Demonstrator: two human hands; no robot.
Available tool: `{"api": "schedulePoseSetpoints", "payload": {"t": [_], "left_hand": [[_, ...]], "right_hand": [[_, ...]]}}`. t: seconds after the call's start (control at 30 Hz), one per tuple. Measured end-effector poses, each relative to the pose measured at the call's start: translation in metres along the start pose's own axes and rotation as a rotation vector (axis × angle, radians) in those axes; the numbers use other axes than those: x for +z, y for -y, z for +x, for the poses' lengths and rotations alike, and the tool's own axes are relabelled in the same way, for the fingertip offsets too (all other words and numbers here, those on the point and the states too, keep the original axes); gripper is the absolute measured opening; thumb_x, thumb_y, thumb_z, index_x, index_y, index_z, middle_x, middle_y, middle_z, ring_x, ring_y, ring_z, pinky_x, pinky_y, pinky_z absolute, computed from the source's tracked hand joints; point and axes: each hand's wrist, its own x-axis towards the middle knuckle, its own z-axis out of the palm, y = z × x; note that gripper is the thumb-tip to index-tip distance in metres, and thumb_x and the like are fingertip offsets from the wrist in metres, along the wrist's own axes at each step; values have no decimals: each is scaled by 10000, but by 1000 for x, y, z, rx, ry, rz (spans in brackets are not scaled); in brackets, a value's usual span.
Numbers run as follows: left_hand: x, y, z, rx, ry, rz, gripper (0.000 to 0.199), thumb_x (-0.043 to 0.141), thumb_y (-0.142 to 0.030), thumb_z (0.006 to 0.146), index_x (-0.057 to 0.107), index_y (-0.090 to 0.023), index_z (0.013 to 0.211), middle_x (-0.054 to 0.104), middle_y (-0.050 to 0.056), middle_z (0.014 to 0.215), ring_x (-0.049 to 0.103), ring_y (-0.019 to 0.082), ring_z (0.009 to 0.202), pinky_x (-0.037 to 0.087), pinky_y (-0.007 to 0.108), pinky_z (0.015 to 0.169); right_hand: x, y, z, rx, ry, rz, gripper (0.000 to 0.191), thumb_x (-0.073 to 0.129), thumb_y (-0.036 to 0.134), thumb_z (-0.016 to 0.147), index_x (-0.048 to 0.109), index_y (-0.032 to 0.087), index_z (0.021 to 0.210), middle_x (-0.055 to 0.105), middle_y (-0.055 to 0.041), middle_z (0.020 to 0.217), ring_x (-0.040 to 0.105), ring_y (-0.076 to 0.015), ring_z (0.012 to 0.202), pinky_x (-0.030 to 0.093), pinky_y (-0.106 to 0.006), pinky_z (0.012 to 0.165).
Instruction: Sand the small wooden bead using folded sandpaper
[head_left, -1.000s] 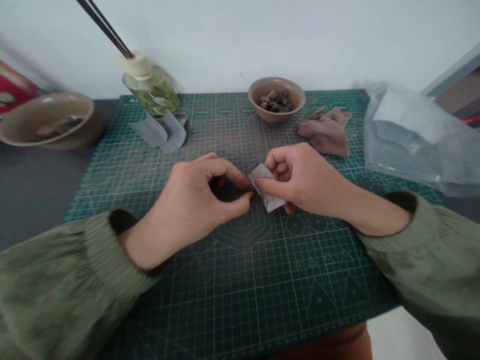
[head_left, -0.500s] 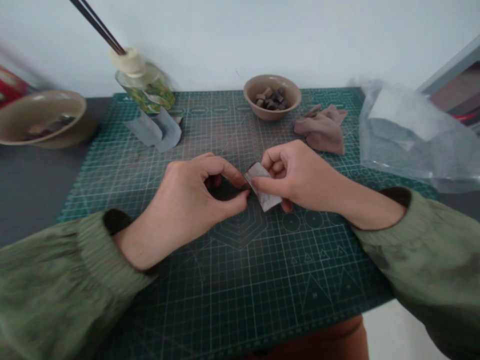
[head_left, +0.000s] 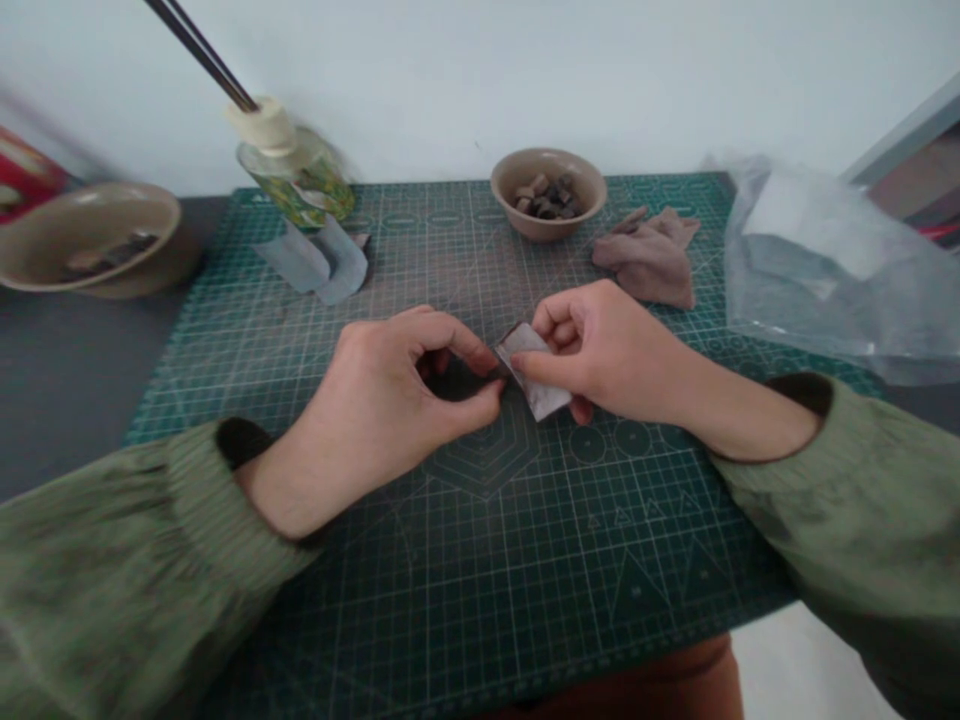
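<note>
Between the thumb and fingers of my right hand (head_left: 611,345) is a small folded piece of grey sandpaper (head_left: 551,400), tilted over the mat. My left hand (head_left: 397,400) pinches a small dark piece (head_left: 505,371) at its fingertips, mostly hidden by the fingers and the paper. The dark piece meets the left edge of the sandpaper. Both hands work above the middle of a green cutting mat (head_left: 480,580).
Behind the hands stands a brown bowl (head_left: 517,215) of small dark blocks, beside a crumpled brown cloth (head_left: 649,260). Curled grey sheets (head_left: 341,265) lie near a reed diffuser (head_left: 300,180). Another bowl (head_left: 127,285) sits far left, a clear plastic bag (head_left: 825,270) at right.
The whole view has shifted slightly, so everything appears a little further right. Both hands keep their grips, with the sandpaper still against the dark piece.
</note>
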Motion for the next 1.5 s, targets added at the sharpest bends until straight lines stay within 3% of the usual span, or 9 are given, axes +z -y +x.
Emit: {"api": "schedulePoseSetpoints", "payload": {"t": [0.83,0.97,1.1,1.3,1.5], "left_hand": [[0,2,0,34,2,8,93,831,-278,863,871,-278,947,813,-29,887,672,168,753,449,344,699],[0,1,-1,35,11,1,91,832,-278,867,875,-275,947,818,-32,902,684,161,779,478,336,723],[-1,0,0,40,15,-2,94,825,-278,869,880,-272,945,812,-36,892,682,152,772,484,328,718],[-1,-1,0,57,10,-6,72,814,-265,869,866,-272,919,816,-37,891,689,157,784,494,326,730],[-1,0,1,70,12,-31,64,838,-286,859,862,-291,917,817,-32,884,682,173,776,485,343,717]], "right_hand": [[-1,2,2,25,30,-11,208,770,195,940,642,203,776,757,9,611,658,-103,390,372,-166,339],[-8,0,0,13,-26,-81,306,787,202,937,575,221,716,725,12,563,643,-100,369,343,-164,336],[-10,3,-1,20,-30,-12,328,807,231,978,608,207,719,727,12,560,622,-87,371,338,-158,344],[-5,3,-1,13,18,31,286,823,262,991,646,200,774,760,10,628,642,-94,393,383,-173,352],[-5,4,0,11,-17,14,288,843,254,966,618,217,791,754,20,629,649,-107,398,381,-194,349]]}}
